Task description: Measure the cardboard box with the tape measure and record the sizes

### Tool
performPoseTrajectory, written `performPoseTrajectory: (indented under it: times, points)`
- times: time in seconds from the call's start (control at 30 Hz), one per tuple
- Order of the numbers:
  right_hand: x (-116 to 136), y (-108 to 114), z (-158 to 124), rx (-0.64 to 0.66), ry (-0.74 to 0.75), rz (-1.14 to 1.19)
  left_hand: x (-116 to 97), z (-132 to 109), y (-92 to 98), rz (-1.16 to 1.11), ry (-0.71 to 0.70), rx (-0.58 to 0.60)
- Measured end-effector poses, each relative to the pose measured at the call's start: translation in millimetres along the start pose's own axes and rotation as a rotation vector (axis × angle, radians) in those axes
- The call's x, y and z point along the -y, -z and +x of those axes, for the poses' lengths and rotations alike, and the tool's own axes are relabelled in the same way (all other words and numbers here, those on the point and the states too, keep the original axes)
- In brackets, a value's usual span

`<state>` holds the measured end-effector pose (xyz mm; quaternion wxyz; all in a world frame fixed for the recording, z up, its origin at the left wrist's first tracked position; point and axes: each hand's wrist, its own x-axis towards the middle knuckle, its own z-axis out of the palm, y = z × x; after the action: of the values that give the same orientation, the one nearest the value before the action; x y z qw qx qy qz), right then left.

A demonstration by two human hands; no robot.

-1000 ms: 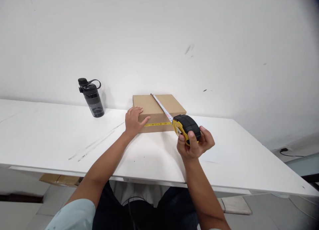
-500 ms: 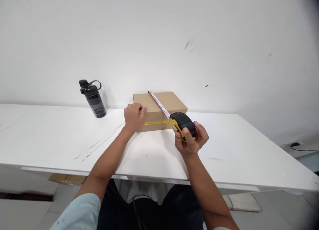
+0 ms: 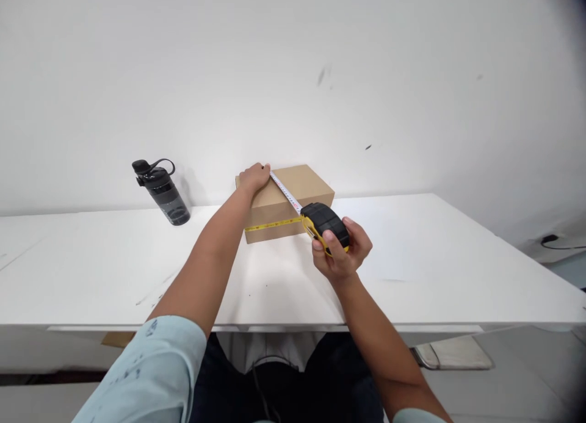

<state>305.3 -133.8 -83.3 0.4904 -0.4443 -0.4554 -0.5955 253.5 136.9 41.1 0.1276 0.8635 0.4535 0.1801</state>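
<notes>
A brown cardboard box [image 3: 293, 182] with a yellow band of tape around its side lies on the white table [image 3: 284, 301] by the wall. In my right hand [image 3: 343, 252] is a black and yellow tape measure [image 3: 324, 220], gripped at the box's near side. Its white blade [image 3: 286, 194] is drawn out across the box top to the far edge. My left hand [image 3: 254, 177] rests on the box's far left part, fingers closed at the blade's hook end, which they partly hide.
To the left stands a dark, see-through water bottle [image 3: 165, 194] with a loop on its lid. A white sheet [image 3: 382, 252] lies right of the box. The white wall [image 3: 293, 75] rises directly behind the table. A black plug with a cable [image 3: 549, 240] is at the far right.
My left hand has moved from the box's near left edge to the far edge, at the blade's end. The right hand keeps its hold on the tape measure. The view has shifted slightly.
</notes>
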Motion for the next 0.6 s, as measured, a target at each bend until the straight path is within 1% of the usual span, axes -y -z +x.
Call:
performPoseTrajectory:
  times: [0.1, 0.23, 0.33, 0.43, 0.6]
  points:
    - [-2, 0, -5, 0.024, -0.015, -0.043, 1, 0, -0.6, 0.015, 0.007, 0.056]
    - [0, 0, -8, 0.065, -0.006, -0.089, -2, 3, -2.3, 0.034, 0.009, 0.075]
    - [2, 0, -5, 0.057, 0.028, -0.081, -3, 4, -4.4, 0.043, 0.004, 0.068]
    - [4, -1, 0, 0.026, 0.048, -0.012, -2, 3, -6.1, 0.047, -0.014, 0.064]
    - [5, -1, 1, 0.005, 0.04, 0.001, -2, 3, -7.3, 0.057, -0.014, 0.063]
